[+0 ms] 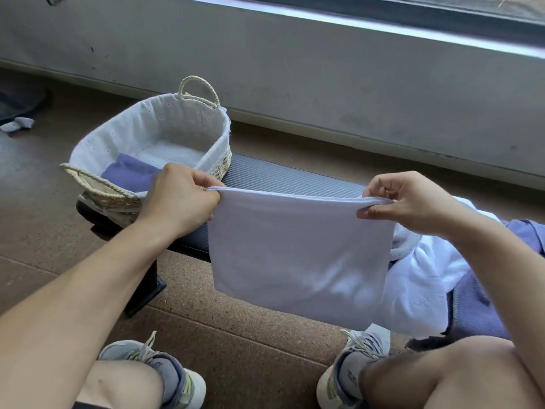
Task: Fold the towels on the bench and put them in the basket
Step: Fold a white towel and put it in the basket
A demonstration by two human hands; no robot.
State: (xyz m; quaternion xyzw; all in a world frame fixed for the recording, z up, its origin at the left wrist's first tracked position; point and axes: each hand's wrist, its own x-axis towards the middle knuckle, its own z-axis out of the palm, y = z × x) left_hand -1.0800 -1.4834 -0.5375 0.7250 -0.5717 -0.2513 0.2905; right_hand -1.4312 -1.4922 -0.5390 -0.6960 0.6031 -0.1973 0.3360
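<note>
We've got the pale lilac-white folded towel (298, 255) hanging doubled in front of the grey ribbed bench (283, 180) — the woven lined basket (153, 134) sits on its left end, a purple folded towel (126, 172) inside — white and purple loose towels (427, 276) heaped right.

Both forearms are bare, no sleeves, watch or rings showing. The left hand (180, 199) and right hand (413, 202) are ungloved. Knees are bare too. On the feet: grey sneakers (165, 370) with pale laces and off-white soles (grey socks inside).
</note>
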